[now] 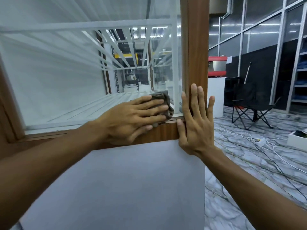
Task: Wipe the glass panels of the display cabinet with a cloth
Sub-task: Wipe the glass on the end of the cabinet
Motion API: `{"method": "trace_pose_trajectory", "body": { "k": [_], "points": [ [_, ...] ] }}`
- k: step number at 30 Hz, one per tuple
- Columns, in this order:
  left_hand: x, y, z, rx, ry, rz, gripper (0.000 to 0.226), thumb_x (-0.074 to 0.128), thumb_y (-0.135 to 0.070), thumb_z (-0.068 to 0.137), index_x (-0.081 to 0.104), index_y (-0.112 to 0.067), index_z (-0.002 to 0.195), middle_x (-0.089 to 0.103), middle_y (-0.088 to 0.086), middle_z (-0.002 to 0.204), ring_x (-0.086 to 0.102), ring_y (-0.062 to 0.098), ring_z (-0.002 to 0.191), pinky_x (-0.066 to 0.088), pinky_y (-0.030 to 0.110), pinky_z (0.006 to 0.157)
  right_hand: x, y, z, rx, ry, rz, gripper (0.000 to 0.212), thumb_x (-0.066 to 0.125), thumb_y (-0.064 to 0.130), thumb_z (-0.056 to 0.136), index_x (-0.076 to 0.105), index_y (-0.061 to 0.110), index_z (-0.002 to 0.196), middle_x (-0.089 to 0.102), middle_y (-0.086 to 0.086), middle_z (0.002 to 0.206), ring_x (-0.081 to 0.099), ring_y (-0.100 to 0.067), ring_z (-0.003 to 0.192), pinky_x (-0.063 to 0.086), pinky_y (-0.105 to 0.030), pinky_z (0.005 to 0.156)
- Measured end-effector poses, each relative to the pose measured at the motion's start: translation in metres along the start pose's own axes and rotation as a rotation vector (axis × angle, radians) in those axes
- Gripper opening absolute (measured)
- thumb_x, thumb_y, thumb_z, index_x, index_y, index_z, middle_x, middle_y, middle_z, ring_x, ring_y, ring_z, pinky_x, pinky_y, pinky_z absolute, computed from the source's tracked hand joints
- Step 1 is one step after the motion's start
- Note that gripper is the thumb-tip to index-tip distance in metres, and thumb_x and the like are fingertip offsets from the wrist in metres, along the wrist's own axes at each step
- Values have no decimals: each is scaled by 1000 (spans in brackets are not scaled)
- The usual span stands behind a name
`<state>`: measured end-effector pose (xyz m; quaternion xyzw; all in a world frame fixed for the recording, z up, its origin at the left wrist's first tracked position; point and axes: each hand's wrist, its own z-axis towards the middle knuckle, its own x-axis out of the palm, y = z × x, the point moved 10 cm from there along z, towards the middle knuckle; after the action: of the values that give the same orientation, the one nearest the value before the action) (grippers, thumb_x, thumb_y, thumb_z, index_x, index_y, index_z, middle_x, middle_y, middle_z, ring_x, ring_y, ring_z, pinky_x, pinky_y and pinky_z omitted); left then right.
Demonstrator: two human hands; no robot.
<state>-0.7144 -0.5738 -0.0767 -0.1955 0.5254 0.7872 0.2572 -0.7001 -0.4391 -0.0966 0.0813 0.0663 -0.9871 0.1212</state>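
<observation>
Currently left hand (132,117) presses cloth (166,103) flat-fingered at glass panel (66,77) lower right corner; unwiped glass lies leftward. Right hand (196,120), fingers straight, braces wooden frame (197,47).

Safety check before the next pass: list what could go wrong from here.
The left hand only presses the cloth flat on the glass panel, so the cloth could slip free.
The right hand leans on the wooden frame; hard pushing might shift the cabinet.
The cables on the floor could trip a sidestep.
</observation>
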Motion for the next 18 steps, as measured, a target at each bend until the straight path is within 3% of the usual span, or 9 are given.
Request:
{"method": "trace_pose_trajectory", "body": {
  "k": [4,8,11,14,18],
  "points": [
    [8,-20,31,-134,-41,67,56,28,-34,108,37,-12,159,26,9,169,14,26,159,7,45,130,2,0,-2,24,-8,-42,71,36,31,98,24,-4,158,13,-26,168,9,-40,158,1,-60,127],
    [11,-23,28,-51,25,-21,55,34,-32,107,38,-13,159,29,6,168,14,24,159,6,44,131,-1,-6,-8,-3,-4,8,70,35,33,102,20,-7,157,13,-25,167,12,-40,157,8,-59,127],
    [7,-9,23,-25,20,68,56,30,-36,108,33,-15,161,24,8,169,13,24,159,6,44,131,1,-7,-9,-18,9,0,70,34,35,103,19,-7,157,15,-27,167,12,-40,157,8,-59,127],
    [-7,6,45,-281,-135,168,63,29,-39,107,20,-14,164,13,12,172,6,26,160,2,43,131,3,-8,-7,8,-7,6,71,34,34,102,20,-8,157,16,-27,167,12,-40,157,6,-59,127],
    [-18,17,59,-582,-322,114,69,40,-37,105,18,-7,163,13,18,171,10,30,160,3,45,131,2,-10,-8,15,-30,32,70,36,33,102,23,-9,156,17,-27,167,13,-39,157,8,-59,127]
  ]
}}
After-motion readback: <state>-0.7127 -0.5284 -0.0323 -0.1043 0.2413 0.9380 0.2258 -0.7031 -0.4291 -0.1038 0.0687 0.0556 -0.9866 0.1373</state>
